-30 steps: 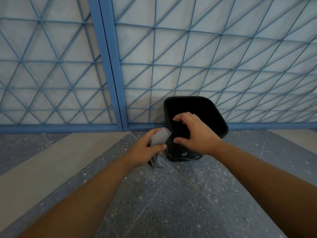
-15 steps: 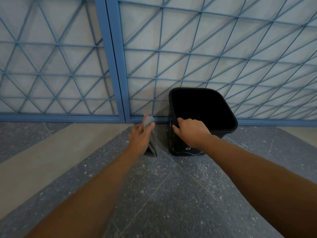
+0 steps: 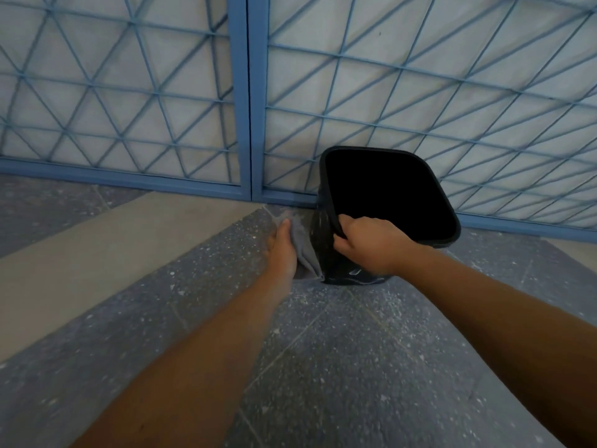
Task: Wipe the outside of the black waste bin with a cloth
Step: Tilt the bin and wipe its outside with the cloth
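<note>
- Steadying the bin (image 3: 442,202) comes first: the right hand (image 3: 368,244) has its fingers hooked over the near rim and its thumb on the outer wall, which should stop the bin sliding while the other side is rubbed.
- The bin stands on the speckled floor (image 3: 339,367), just in front of the blue grille (image 3: 420,92), its mouth tipped toward the camera.
- The left hand (image 3: 282,250) lies flat with the fingers fairly straight, pressing a grey cloth (image 3: 305,253) against the bin's left wall; whether the thumb pinches the cloth cannot be told.
- A good stroke probably runs top to bottom with even palm pressure, so the cloth stays spread and not bunched.
- The cloth's lower corner hangs close to the floor; keeping it off the dusty tiles would avoid smearing grit back onto the plastic.
- Pale streaks show low on the near wall, so that face likely needs passes too.
- The back wall sits close to the grille; turning the bin by the rim would likely bring it within reach.
</note>
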The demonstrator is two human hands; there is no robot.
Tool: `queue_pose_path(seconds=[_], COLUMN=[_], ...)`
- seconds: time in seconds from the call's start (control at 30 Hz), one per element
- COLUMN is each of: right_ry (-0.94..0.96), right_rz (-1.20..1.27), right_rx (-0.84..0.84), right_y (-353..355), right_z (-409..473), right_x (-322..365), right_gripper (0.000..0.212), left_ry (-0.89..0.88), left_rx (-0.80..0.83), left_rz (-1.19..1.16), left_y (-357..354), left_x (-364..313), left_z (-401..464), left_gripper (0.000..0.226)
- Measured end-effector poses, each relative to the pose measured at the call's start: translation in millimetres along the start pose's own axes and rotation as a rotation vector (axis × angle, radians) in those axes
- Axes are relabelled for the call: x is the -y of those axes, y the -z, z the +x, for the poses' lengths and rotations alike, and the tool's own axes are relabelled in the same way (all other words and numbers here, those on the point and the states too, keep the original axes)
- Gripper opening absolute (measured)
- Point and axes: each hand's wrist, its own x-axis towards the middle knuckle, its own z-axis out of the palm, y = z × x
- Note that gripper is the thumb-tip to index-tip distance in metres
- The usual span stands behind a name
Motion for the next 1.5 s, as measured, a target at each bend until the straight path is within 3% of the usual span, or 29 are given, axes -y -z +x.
queue_pose_path(seconds=[0.07,0.13,0.2,0.4,0.57,0.73,0.87,1.0,1.17,1.3,1.43,1.5], right_ry=[-0.002,-0.001,0.003,0.036,0.082,0.094,0.101,0.113,0.107,0.109,0.117,0.124], right_rz=[-0.011,-0.01,-0.006,0.009,-0.026,-0.051,-0.045,-0.062,-0.072,-0.062,-0.072,-0.068], right_rx=[-0.01,-0.013,-0.018,-0.009,-0.011,-0.025,-0.026,-0.028,-0.024,-0.029,-0.031,-0.037], right_y=[0,0,-1,-1,-3,-2,-1,-1,0,1,0,-1], right_z=[-1,1,3,6,8,8,7,7,6,5,5,6], right_x=[-1,2,6,7,4,6,5,5,8,8,8,8], right_gripper=[0.034,0.033,0.031,0.025,0.029,0.028,0.029,0.026,0.027,0.027,0.031,0.031], left_ry=[-0.016,-0.062,-0.174,-0.155,-0.147,-0.185,-0.129,-0.197,-0.103,-0.173,-0.063,-0.105], left_rx=[0.027,0.02,-0.001,0.212,0.228,0.247,0.149,0.21,0.159,0.205,0.18,0.179], left_rz=[-0.04,-0.062,-0.017,-0.1,-0.078,-0.136,-0.082,-0.111,-0.117,-0.114,-0.085,-0.105], left_y=[-9,-22,-37,-55,-55,-57,-56,-59,-56,-56,-49,-52], left_x=[0,-2,-4,-17,-22,-15,-32,-32,-30,-25,-27,-35], left_z=[-1,1,7,-27,-10,-11,-6,-8,-4,-9,-6,-2], left_gripper=[0.081,0.092,0.09,0.051,0.057,0.043,0.04,0.05,0.046,0.047,0.043,0.041])
